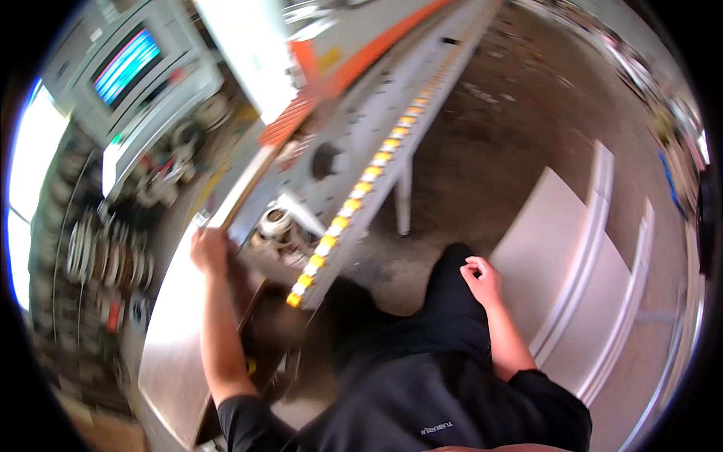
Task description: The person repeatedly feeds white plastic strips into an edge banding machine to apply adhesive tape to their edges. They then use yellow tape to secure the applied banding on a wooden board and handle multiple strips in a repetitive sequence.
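On the left, my left hand (209, 250) is closed at the far end of a long pale tabletop (169, 354). A small silvery piece (201, 218) shows just beyond its fingers; blur hides whether they grip it. My right hand (482, 280) hangs above my right thigh, its fingers loosely curled and apart, holding nothing. Between the hands runs a grey machine rail (360, 211) lined with yellow and white rollers (340, 224).
An orange-trimmed machine (361, 64) and a control panel with a lit screen (128, 66) stand ahead. Rolls of edge banding (113, 256) are racked on the left. Large pale panels (546, 241) lean at my right. A white leg (403, 197) supports the rail.
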`<act>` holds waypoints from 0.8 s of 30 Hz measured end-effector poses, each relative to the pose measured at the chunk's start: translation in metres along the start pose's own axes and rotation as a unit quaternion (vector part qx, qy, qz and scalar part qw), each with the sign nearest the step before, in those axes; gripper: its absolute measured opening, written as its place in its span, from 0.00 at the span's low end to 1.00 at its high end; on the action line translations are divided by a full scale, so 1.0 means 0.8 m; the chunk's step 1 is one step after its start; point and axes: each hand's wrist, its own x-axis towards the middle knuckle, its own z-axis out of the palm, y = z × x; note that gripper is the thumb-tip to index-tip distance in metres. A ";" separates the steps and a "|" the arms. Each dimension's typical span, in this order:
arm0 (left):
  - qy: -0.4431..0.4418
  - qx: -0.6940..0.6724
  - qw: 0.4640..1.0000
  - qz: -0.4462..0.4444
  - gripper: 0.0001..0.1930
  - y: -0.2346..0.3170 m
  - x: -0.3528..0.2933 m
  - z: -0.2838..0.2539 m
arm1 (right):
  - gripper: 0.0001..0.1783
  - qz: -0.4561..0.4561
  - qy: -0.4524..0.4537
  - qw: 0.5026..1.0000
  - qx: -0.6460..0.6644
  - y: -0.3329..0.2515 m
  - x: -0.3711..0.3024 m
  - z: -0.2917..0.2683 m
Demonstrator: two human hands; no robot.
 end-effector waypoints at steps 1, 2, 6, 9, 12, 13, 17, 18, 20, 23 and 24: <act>-0.036 0.000 0.999 -0.018 0.07 0.029 0.013 -0.008 | 0.16 0.048 0.041 0.998 0.004 0.023 -0.012 -0.021; -0.044 -0.010 0.998 -0.046 0.09 0.027 0.018 -0.003 | 0.16 0.037 0.077 0.994 -0.068 0.034 -0.023 -0.040; -0.035 -0.046 0.996 -0.070 0.15 0.048 0.043 0.015 | 0.19 0.096 0.214 0.939 -0.251 0.118 -0.095 -0.125; -0.033 -0.035 0.998 -0.031 0.17 0.072 0.065 0.025 | 0.30 0.216 0.265 0.883 -0.321 0.180 -0.173 -0.177; -0.029 -0.030 0.999 -0.011 0.18 0.104 0.092 0.040 | 0.41 0.347 0.285 0.820 -0.356 0.195 -0.257 -0.199; -0.029 -0.031 0.999 -0.014 0.18 0.113 0.097 0.043 | 0.44 0.393 0.271 0.807 -0.347 0.194 -0.280 -0.200; 0.014 -0.079 0.996 0.044 0.16 0.118 0.103 0.060 | 0.51 0.465 0.223 0.800 -0.305 0.167 -0.332 -0.186; 0.013 -0.082 0.995 0.047 0.16 0.114 0.102 0.059 | 0.51 0.455 0.207 0.806 -0.317 0.158 -0.335 -0.180; 0.019 -0.097 0.994 0.048 0.15 0.107 0.099 0.061 | 0.51 0.433 0.174 0.817 -0.339 0.146 -0.338 -0.168; 0.037 -0.141 0.989 0.040 0.13 0.109 0.096 0.066 | 0.48 0.423 0.240 0.823 -0.292 0.165 -0.340 -0.159; 0.039 -0.109 0.992 0.047 0.12 0.119 0.094 0.062 | 0.46 0.416 0.267 0.822 -0.283 0.173 -0.343 -0.154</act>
